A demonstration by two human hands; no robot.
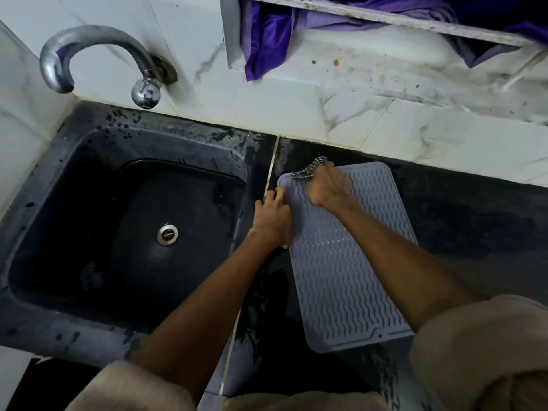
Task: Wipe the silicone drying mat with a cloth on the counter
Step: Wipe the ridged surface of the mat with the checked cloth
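- Two bare hands are seen over the silicone drying mat, a pale grey-lilac sheet with wavy ribs, which is laid flat on the dark surface just beside the black sink.
- The mat is set with its far end close to the tiled wall and its near end toward the person's sleeves.
- The cloth, a checked dark-and-light fabric, is bunched at the mat's far corner on the sink side and is enclosed by the right hand; that grip is closed around the cloth, and the hand is blurred.
- The left hand is placed on the mat's edge nearest the sink, with the fingers pinched on the rim; the grip is closed on the mat.
- A chrome tap is mounted on the wall beyond the sink, well apart from the mat.
- Purple fabric is hung from an opening in the wall above the mat's far end.
- Wet streaks are seen on the surface between the mat and the sink.
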